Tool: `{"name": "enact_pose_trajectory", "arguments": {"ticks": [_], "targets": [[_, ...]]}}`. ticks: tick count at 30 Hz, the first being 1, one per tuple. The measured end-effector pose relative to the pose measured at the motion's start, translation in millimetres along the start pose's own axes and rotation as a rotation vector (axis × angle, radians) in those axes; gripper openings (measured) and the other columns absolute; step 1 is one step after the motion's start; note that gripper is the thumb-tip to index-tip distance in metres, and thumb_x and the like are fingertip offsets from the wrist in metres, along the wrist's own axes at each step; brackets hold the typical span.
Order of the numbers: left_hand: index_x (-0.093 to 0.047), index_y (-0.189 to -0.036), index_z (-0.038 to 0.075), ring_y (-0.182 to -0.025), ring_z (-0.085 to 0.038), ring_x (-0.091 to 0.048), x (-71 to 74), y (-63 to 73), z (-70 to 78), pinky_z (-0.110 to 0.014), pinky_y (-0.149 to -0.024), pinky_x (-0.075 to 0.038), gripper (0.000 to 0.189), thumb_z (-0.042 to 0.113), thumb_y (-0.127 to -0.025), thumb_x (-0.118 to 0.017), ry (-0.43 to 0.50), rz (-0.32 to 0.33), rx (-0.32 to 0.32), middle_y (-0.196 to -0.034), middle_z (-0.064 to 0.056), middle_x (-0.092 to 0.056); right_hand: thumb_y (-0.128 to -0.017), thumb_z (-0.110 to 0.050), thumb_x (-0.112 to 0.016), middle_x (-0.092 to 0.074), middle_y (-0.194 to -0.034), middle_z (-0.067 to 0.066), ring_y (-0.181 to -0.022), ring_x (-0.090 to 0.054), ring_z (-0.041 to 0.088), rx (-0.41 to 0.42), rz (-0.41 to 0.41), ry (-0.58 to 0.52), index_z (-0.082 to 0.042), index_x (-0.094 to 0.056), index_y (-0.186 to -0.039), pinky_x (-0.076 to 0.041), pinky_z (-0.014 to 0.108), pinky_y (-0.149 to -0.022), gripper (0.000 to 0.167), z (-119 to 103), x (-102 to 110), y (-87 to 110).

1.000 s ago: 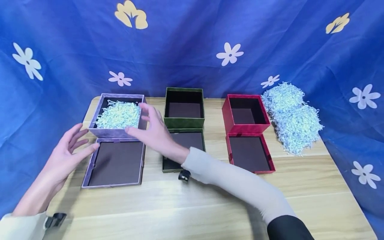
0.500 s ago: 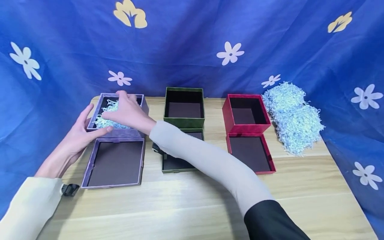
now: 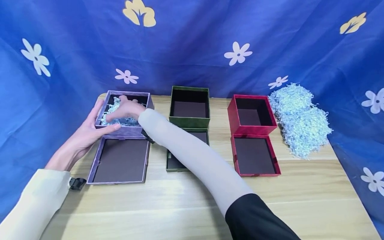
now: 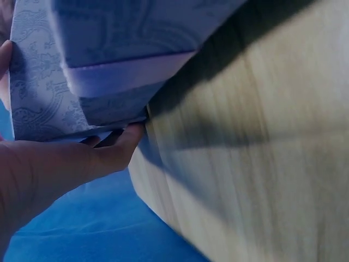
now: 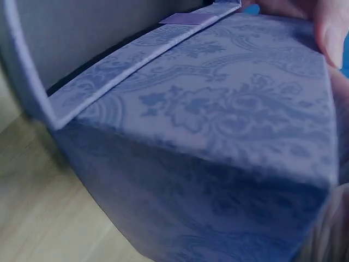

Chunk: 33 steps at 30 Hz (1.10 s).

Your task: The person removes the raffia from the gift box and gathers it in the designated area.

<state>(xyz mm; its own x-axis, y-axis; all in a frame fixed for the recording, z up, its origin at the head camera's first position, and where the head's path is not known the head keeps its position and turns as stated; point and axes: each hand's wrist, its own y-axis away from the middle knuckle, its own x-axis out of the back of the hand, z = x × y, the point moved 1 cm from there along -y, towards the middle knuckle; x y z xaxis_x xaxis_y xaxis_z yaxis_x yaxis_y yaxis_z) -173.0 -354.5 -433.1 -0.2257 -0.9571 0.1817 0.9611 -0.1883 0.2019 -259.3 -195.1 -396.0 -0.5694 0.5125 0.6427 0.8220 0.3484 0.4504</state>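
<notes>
A lavender box (image 3: 133, 131) with a dark lining stands at the table's back left, pale blue shredded paper (image 3: 111, 107) inside it. My left hand (image 3: 81, 138) holds the box's front-left corner, thumb along the front wall and fingers along the left side. Reaching in from above, my right hand (image 3: 127, 109) presses on the shredded paper with spread fingers; their tips are partly hidden. The lavender lid (image 3: 123, 161) lies inside-up right in front of the box. Close up in the right wrist view, the patterned box wall (image 5: 218, 103) fills much of the frame.
A green box (image 3: 189, 122) stands centre back, its lid (image 3: 175, 163) in front and partly under my right sleeve. To the right are a red box (image 3: 253, 129) and its lid (image 3: 255, 156). Two heaps of shredded paper (image 3: 304, 128) lie at the far right.
My right hand has moved left and down into the lavender box, onto the shredded paper. My left hand has come from beside the box to hold its corner. The head view has shifted slightly.
</notes>
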Motion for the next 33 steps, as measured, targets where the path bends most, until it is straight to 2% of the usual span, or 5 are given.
{"name": "enact_pose_trajectory", "arguments": {"ticks": [10, 16, 22, 28, 33], "targets": [[0.013, -0.174, 0.036, -0.161, -0.011, 0.006, -11.9, -9.1, -0.3, -0.022, -0.127, -0.012, 0.115, -0.004, -0.104, -0.069, 0.243, -0.027, -0.048, -0.178, 0.015, 0.021, -0.092, -0.044, -0.083, -0.021, -0.174, -0.022, -0.133, -0.039, -0.006, 0.033, -0.251, -0.055, -0.036, -0.015, -0.175, -0.034, 0.01, -0.101, 0.108, 10, 7, -24.3], [0.015, -0.174, 0.029, -0.161, -0.018, -0.002, -22.6, -16.0, -0.1, -0.022, -0.126, -0.018, 0.114, 0.001, -0.104, -0.071, 0.215, -0.024, -0.039, -0.179, 0.002, 0.017, -0.095, -0.049, -0.079, -0.025, -0.173, -0.021, -0.136, -0.037, -0.005, 0.067, -0.302, 0.009, -0.029, -0.012, -0.177, -0.031, 0.01, -0.104, 0.108, 18, 13, -28.6], [-0.005, -0.175, 0.022, -0.142, -0.022, -0.041, -22.9, -16.0, -1.2, -0.019, -0.107, -0.043, 0.102, -0.001, -0.102, -0.073, 0.166, 0.003, -0.077, -0.168, -0.011, -0.026, -0.097, -0.04, -0.081, -0.036, -0.168, -0.018, -0.131, -0.043, -0.003, 0.098, -0.263, -0.098, -0.022, -0.024, -0.175, -0.033, 0.01, -0.103, 0.098, 21, 9, -25.2], [-0.001, -0.176, 0.028, -0.146, -0.02, -0.035, -13.5, -6.5, -1.9, -0.016, -0.107, -0.039, 0.105, 0.008, -0.104, -0.075, 0.069, 0.03, -0.037, -0.171, -0.008, -0.021, -0.091, -0.019, -0.088, -0.062, -0.114, -0.006, -0.097, -0.058, 0.008, 0.21, -0.132, -0.27, -0.015, -0.056, -0.14, -0.046, 0.015, -0.082, 0.058, 15, 3, -16.8], [-0.005, -0.176, 0.026, -0.147, -0.017, -0.032, -11.8, -1.2, -0.3, -0.015, -0.112, -0.032, 0.102, 0.017, -0.104, -0.077, -0.025, 0.07, -0.009, -0.17, -0.004, -0.026, -0.09, -0.013, -0.088, -0.064, -0.114, -0.007, -0.099, -0.058, 0.009, 0.262, -0.091, -0.323, -0.014, -0.057, -0.145, -0.046, 0.015, -0.083, 0.063, 14, 3, -11.8]]}}
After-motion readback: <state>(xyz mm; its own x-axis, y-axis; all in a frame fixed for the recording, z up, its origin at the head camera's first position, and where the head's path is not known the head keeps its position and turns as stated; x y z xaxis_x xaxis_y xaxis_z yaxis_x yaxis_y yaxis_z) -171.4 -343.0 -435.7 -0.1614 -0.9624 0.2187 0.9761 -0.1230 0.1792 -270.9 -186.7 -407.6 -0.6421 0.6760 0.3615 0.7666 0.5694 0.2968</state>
